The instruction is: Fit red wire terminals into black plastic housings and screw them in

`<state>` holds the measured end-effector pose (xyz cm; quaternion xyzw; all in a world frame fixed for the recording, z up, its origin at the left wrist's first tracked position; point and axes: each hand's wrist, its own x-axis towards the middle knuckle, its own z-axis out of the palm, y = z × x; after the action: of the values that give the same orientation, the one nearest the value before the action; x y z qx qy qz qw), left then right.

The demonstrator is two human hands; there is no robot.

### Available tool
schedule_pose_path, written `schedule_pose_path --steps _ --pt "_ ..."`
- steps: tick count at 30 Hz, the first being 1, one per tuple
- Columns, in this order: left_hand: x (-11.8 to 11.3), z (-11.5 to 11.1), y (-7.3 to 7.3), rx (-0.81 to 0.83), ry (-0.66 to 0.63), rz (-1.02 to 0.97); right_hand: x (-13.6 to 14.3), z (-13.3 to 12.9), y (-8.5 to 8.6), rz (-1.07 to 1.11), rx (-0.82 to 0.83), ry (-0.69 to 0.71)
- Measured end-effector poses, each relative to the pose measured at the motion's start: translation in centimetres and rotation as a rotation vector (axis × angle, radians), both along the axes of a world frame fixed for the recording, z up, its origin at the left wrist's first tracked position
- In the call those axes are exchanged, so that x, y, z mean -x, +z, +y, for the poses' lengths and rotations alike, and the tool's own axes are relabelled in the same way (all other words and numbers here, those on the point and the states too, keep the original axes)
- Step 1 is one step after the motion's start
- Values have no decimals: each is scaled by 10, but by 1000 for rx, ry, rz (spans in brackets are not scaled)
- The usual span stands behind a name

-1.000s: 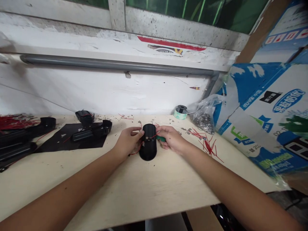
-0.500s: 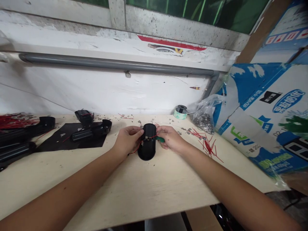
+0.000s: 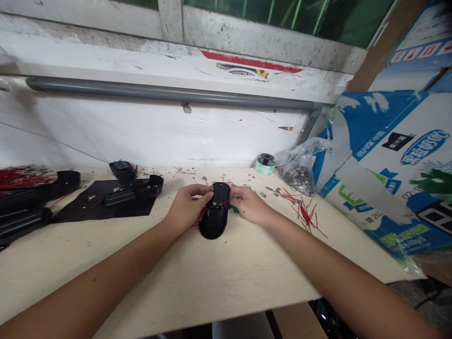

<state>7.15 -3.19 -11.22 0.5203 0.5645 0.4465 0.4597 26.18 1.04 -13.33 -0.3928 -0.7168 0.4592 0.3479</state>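
A black plastic housing (image 3: 213, 222) with a rounded lower end lies in front of me at the middle of the table. A thin red wire and small metal bits show across its waist. On its left side my left hand (image 3: 190, 203) is closed, thumb and fingers pinching its upper edge. My right hand (image 3: 249, 203) grips the opposite edge with bent fingers. Beneath the right fingers a small green piece (image 3: 233, 208) peeks out, mostly hidden. What else the fingertips press on is too small to make out.
More black housings (image 3: 132, 195) lie on a dark sheet (image 3: 76, 207) at the left, beside a heap of red wires (image 3: 24, 178). Rightward are loose red wires (image 3: 308, 217), a bag of metal parts (image 3: 300, 178) and a tape-like roll (image 3: 264, 164). A printed carton (image 3: 391, 174) borders the right.
The housing has turned slightly, its rounded lower end swinging left and toward me. Both hands stay on it, the right fingers curled closer, with less of the green piece showing.
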Motion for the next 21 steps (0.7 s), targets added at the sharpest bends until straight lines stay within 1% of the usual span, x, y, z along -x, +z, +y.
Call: schedule_pose_path --steps 1,3,6,8,11,14,18,21 --pt "0 0 0 14 -14 5 -1 1 0 -26 -36 -17" --pt "1 0 0 25 -45 -3 -4 3 1 -44 -93 -119" --pt "0 -2 1 39 -103 -8 -9 6 5 23 -146 -323" --pt "-1 -3 3 59 -119 6 -10 7 7 89 -146 -365" --pt "-3 -6 6 82 -140 12 -6 6 9 177 -133 -322" --pt "-3 -7 7 82 -181 17 -1 2 9 227 -158 -225" --pt "-2 -7 4 60 -253 -10 4 -4 11 245 -131 -78" --pt "-2 -7 1 42 -282 7 4 -7 12 213 -118 -19"
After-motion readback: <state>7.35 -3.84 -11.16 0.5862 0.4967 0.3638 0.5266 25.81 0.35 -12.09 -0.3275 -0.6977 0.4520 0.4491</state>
